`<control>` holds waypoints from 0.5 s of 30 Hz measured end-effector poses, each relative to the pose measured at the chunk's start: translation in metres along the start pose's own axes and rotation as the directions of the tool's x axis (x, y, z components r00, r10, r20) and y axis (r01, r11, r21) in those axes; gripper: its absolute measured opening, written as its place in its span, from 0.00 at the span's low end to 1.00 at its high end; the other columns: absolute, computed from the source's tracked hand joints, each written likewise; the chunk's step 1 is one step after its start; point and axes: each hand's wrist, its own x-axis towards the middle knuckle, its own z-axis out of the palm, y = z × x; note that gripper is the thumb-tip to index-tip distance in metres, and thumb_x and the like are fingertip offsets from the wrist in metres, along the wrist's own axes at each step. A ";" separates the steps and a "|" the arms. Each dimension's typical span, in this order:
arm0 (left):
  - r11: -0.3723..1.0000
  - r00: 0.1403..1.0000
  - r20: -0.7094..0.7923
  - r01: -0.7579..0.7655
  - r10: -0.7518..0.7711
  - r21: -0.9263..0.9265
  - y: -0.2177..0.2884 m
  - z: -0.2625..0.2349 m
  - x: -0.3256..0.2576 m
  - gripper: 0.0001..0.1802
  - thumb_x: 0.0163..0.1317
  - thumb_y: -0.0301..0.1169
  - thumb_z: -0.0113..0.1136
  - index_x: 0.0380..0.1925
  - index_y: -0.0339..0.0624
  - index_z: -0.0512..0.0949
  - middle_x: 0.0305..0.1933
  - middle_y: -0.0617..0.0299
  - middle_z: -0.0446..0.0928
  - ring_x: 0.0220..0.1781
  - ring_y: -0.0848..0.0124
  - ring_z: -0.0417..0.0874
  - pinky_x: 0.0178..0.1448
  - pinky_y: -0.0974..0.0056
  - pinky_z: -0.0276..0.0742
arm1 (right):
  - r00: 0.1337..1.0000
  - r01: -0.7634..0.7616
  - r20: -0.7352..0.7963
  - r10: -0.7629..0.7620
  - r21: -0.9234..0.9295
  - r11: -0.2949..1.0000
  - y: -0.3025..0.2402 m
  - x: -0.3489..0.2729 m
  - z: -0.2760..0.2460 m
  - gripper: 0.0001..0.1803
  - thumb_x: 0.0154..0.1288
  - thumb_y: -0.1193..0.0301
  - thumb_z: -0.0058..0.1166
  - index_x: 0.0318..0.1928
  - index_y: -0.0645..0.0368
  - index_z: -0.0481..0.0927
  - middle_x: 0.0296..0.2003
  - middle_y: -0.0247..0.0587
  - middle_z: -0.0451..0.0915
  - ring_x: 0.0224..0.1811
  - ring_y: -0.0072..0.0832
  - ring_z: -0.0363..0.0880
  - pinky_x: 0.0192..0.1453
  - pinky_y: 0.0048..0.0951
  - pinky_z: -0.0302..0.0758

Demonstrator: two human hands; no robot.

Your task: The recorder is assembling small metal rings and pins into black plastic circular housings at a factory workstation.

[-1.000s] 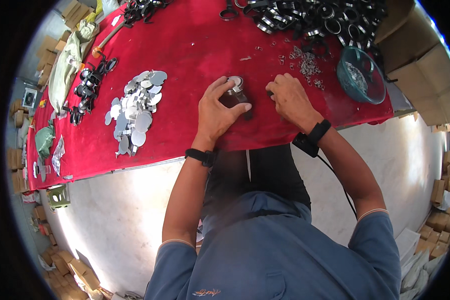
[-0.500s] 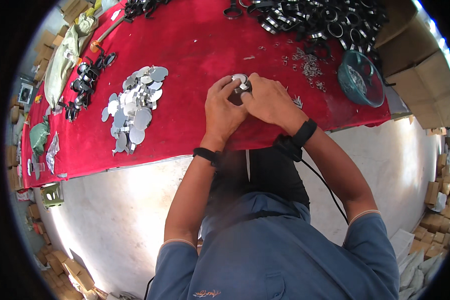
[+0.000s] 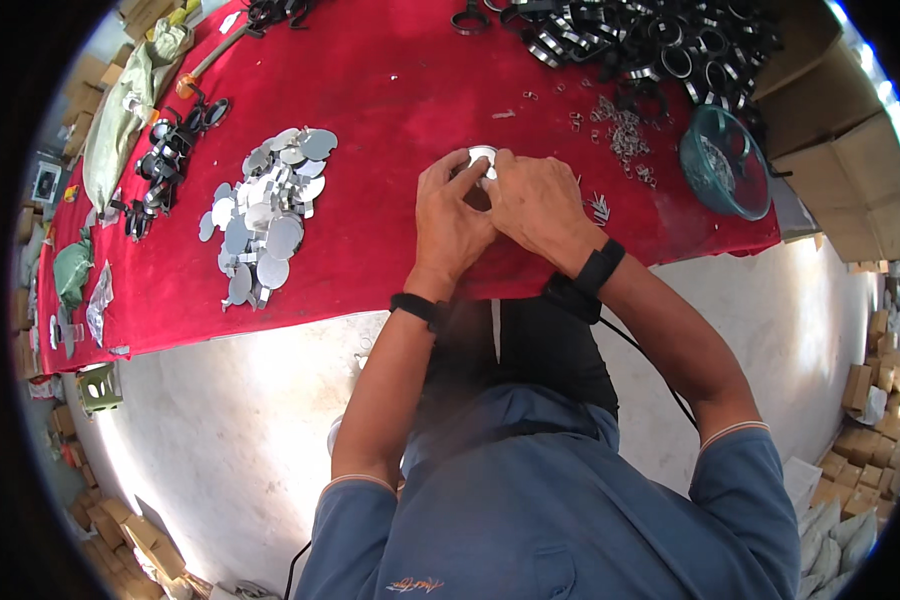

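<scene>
Between my two hands, low over the red cloth, is a small round piece with a bright silver face (image 3: 483, 154); fingers cover most of it, and its exact kind cannot be made out. My left hand (image 3: 452, 215) grips its left side, with a finger lying across the silver face. From the right, my right hand (image 3: 540, 205) closes on the same piece, its fingers bent and partly hidden. Left of my hands lies a heap of flat silver discs (image 3: 282, 238) with small tabs. Thin metal pins (image 3: 598, 209) lie just right of my right hand.
Black-and-silver rings (image 3: 675, 64) are heaped at the far right, with more black rings (image 3: 167, 165) at the left. Small metal links (image 3: 625, 140) lie near a teal basket (image 3: 703, 190) at the right table edge. A cardboard box (image 3: 850, 180) stands beyond it.
My fingers have shifted on the round piece, and more of its bright face shows. The dark part seen before is now covered. Both hands stay in nearly the same place.
</scene>
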 end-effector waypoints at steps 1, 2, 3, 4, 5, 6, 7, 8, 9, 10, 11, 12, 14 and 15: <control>1.000 1.000 -0.015 -0.006 0.005 -0.014 -0.001 -0.001 0.000 0.23 0.60 0.35 0.76 0.54 0.37 0.90 0.65 0.44 0.83 0.68 0.45 0.81 0.74 0.47 0.77 | 1.000 0.007 -0.008 -0.007 0.003 1.000 -0.002 -0.002 0.000 0.16 0.76 0.61 0.61 0.47 0.63 0.83 0.30 0.51 0.89 0.34 0.50 0.91 0.46 0.51 0.82; 1.000 1.000 -0.022 -0.013 0.012 -0.006 -0.001 -0.004 0.000 0.23 0.60 0.35 0.76 0.54 0.37 0.90 0.65 0.44 0.83 0.68 0.45 0.81 0.74 0.47 0.77 | 0.998 0.045 -0.032 -0.044 0.025 0.999 -0.004 -0.007 -0.001 0.14 0.75 0.63 0.61 0.46 0.63 0.83 0.30 0.51 0.88 0.34 0.49 0.90 0.46 0.50 0.81; 1.000 1.000 0.001 -0.001 0.001 -0.001 0.001 -0.006 -0.001 0.24 0.58 0.35 0.78 0.54 0.37 0.90 0.65 0.44 0.83 0.69 0.45 0.81 0.75 0.47 0.77 | 0.995 0.085 -0.058 -0.082 0.043 0.995 -0.003 -0.012 -0.003 0.12 0.74 0.65 0.61 0.45 0.63 0.83 0.29 0.51 0.88 0.34 0.49 0.90 0.46 0.50 0.81; 1.000 1.000 0.026 0.008 -0.008 0.005 0.003 -0.007 -0.002 0.26 0.56 0.35 0.79 0.55 0.37 0.90 0.66 0.44 0.83 0.69 0.45 0.80 0.75 0.47 0.77 | 0.994 0.091 -0.072 -0.087 0.045 0.995 0.002 -0.016 -0.003 0.12 0.74 0.65 0.61 0.45 0.63 0.83 0.29 0.51 0.88 0.34 0.49 0.90 0.46 0.50 0.81; 1.000 1.000 0.028 0.001 -0.001 -0.001 0.006 -0.007 -0.002 0.30 0.53 0.38 0.83 0.56 0.38 0.90 0.67 0.45 0.83 0.69 0.46 0.80 0.75 0.47 0.77 | 0.991 0.121 -0.054 -0.118 0.041 0.992 0.008 -0.020 -0.002 0.10 0.73 0.68 0.61 0.44 0.63 0.82 0.30 0.52 0.88 0.34 0.49 0.90 0.47 0.50 0.80; 1.000 1.000 0.023 -0.016 0.016 0.011 0.007 -0.007 -0.002 0.30 0.53 0.38 0.83 0.56 0.38 0.90 0.67 0.45 0.83 0.69 0.46 0.80 0.75 0.47 0.77 | 0.988 0.150 -0.042 -0.148 0.039 0.988 0.013 -0.022 -0.002 0.08 0.71 0.70 0.60 0.43 0.63 0.82 0.30 0.53 0.88 0.35 0.49 0.89 0.47 0.50 0.80; 1.000 0.999 0.039 -0.006 0.006 0.005 0.006 -0.008 -0.003 0.32 0.51 0.39 0.85 0.57 0.38 0.90 0.67 0.45 0.83 0.69 0.46 0.80 0.75 0.47 0.77 | 0.986 0.158 -0.063 -0.155 0.045 0.986 0.014 -0.025 -0.004 0.08 0.71 0.70 0.60 0.43 0.63 0.82 0.30 0.53 0.88 0.35 0.49 0.89 0.47 0.50 0.80; 1.000 0.998 0.055 0.004 -0.004 0.000 0.005 -0.009 -0.003 0.34 0.50 0.41 0.87 0.57 0.39 0.89 0.67 0.45 0.83 0.69 0.46 0.81 0.74 0.47 0.78 | 0.984 0.173 -0.037 -0.172 0.048 0.984 0.016 -0.029 -0.006 0.07 0.69 0.71 0.60 0.43 0.62 0.81 0.30 0.53 0.88 0.35 0.50 0.89 0.48 0.51 0.79; 1.000 0.997 0.069 0.019 -0.019 0.006 0.008 -0.010 -0.003 0.38 0.48 0.42 0.89 0.59 0.38 0.88 0.67 0.45 0.83 0.69 0.46 0.81 0.74 0.47 0.78 | 0.984 0.178 -0.008 -0.178 0.048 0.983 0.018 -0.033 -0.008 0.06 0.67 0.73 0.60 0.42 0.62 0.81 0.30 0.54 0.88 0.36 0.50 0.89 0.49 0.51 0.79; 1.000 0.997 0.074 0.003 -0.004 0.013 0.010 -0.012 -0.002 0.38 0.48 0.42 0.89 0.59 0.38 0.88 0.67 0.45 0.83 0.69 0.46 0.81 0.74 0.47 0.78 | 0.985 0.173 -0.025 -0.172 0.052 0.984 0.021 -0.033 -0.008 0.06 0.67 0.73 0.60 0.42 0.62 0.81 0.30 0.54 0.88 0.36 0.50 0.89 0.49 0.51 0.79; 0.999 0.991 0.123 0.046 -0.046 -0.003 0.010 -0.014 -0.001 0.38 0.49 0.40 0.88 0.60 0.38 0.88 0.69 0.46 0.82 0.73 0.48 0.80 0.76 0.49 0.77 | 0.989 0.144 -0.035 -0.141 0.111 0.983 0.024 -0.034 -0.008 0.06 0.67 0.73 0.59 0.42 0.62 0.81 0.29 0.53 0.87 0.35 0.51 0.88 0.49 0.52 0.78; 0.996 0.981 0.171 0.091 -0.087 -0.017 0.011 -0.017 0.001 0.38 0.50 0.38 0.88 0.62 0.38 0.87 0.72 0.46 0.81 0.77 0.50 0.79 0.79 0.50 0.76 | 0.993 0.118 -0.044 -0.112 0.170 0.978 0.026 -0.034 -0.009 0.06 0.66 0.74 0.59 0.42 0.61 0.81 0.28 0.52 0.86 0.35 0.51 0.87 0.49 0.52 0.78; 0.989 0.971 0.223 0.107 -0.083 -0.097 0.004 -0.025 0.005 0.38 0.50 0.36 0.88 0.64 0.39 0.86 0.74 0.46 0.80 0.78 0.51 0.77 0.80 0.52 0.74 | 0.998 0.055 -0.048 -0.048 0.169 0.984 0.034 -0.036 -0.006 0.08 0.69 0.74 0.58 0.47 0.63 0.82 0.31 0.53 0.87 0.37 0.52 0.88 0.51 0.52 0.78; 0.972 0.957 0.273 0.149 -0.095 -0.182 0.000 -0.028 0.006 0.39 0.51 0.33 0.87 0.65 0.39 0.85 0.76 0.45 0.78 0.80 0.53 0.76 0.82 0.53 0.73 | 1.000 -0.004 -0.030 0.009 0.164 0.986 0.038 -0.040 -0.003 0.11 0.73 0.75 0.56 0.51 0.64 0.83 0.33 0.53 0.88 0.39 0.53 0.88 0.52 0.53 0.78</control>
